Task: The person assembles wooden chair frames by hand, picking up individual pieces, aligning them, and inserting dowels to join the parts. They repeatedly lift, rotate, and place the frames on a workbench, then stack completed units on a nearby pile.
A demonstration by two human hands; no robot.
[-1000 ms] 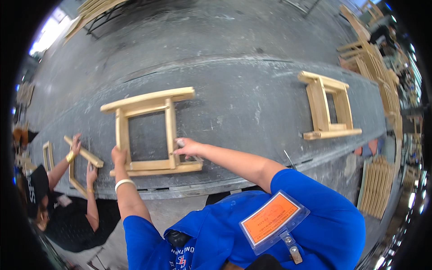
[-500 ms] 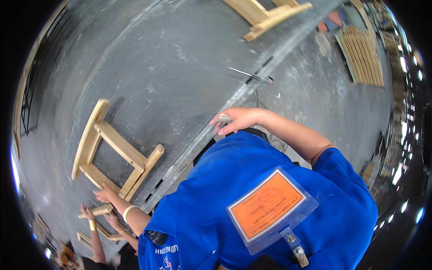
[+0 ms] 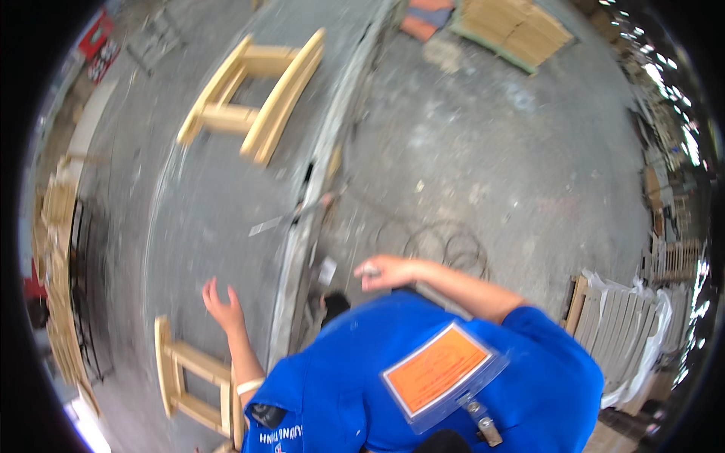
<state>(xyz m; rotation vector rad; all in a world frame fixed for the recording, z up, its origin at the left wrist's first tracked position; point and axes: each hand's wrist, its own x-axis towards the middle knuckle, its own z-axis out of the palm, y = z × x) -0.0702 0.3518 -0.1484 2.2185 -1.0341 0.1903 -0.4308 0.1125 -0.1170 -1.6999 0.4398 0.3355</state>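
Observation:
My left hand (image 3: 223, 303) is raised over a long grey work surface (image 3: 219, 241), fingers apart and holding nothing. Just below it lies a pale wooden frame (image 3: 200, 364) with two side rails and two crosspieces, partly hidden by my forearm. My right hand (image 3: 387, 272) is in front of my body with its fingers closed round a small pale piece (image 3: 368, 269), too blurred to name. Farther up the surface rests a second wooden frame (image 3: 283, 98) with curved rails. Across the metal edge lies a thin tool with a light flat blade (image 3: 266, 226).
A metal rail (image 3: 291, 279) borders the grey surface. Beyond it, a coiled cable (image 3: 453, 245) lies on the floor. Slatted grey panels (image 3: 615, 321) wrapped in plastic stand at the right, and a stack of wood (image 3: 517, 34) at the far right. Long boards (image 3: 57, 279) line the left.
My view has swung, and both frames appear elsewhere in it. My left hand has come off the near frame. The co-worker's hands at lower left are out of view.

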